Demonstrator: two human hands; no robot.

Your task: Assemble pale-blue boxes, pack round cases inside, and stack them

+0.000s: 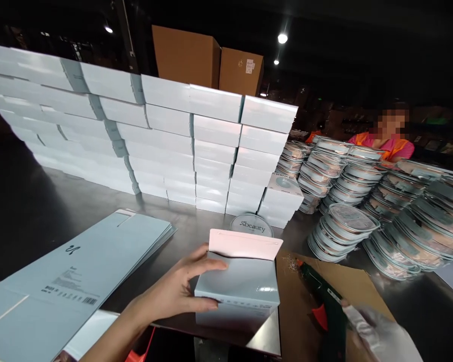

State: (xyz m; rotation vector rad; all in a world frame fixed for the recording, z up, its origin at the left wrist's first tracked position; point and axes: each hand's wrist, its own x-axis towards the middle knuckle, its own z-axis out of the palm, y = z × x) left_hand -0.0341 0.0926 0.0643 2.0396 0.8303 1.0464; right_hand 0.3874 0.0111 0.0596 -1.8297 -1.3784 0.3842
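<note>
My left hand point(181, 290) grips the left side of a pale blue box point(241, 289) that stands at the table's near edge, its pink-lined flap point(243, 244) open and upright. My right hand point(379, 334), in a whitish glove and blurred, holds the grip of a dark green glue gun point(324, 296) with a red trigger. The gun's nozzle points toward the box and lies over a sheet of brown cardboard point(358, 286). A round "beauty" tin point(251, 224) sits just behind the box.
A wall of stacked white-blue boxes point(154, 136) fills the back of the steel table point(30, 211). Flat unfolded cartons point(71, 271) lie at left. Stacks of round sealed trays point(362, 201) crowd the right. A person in pink and orange point(385, 143) sits beyond them.
</note>
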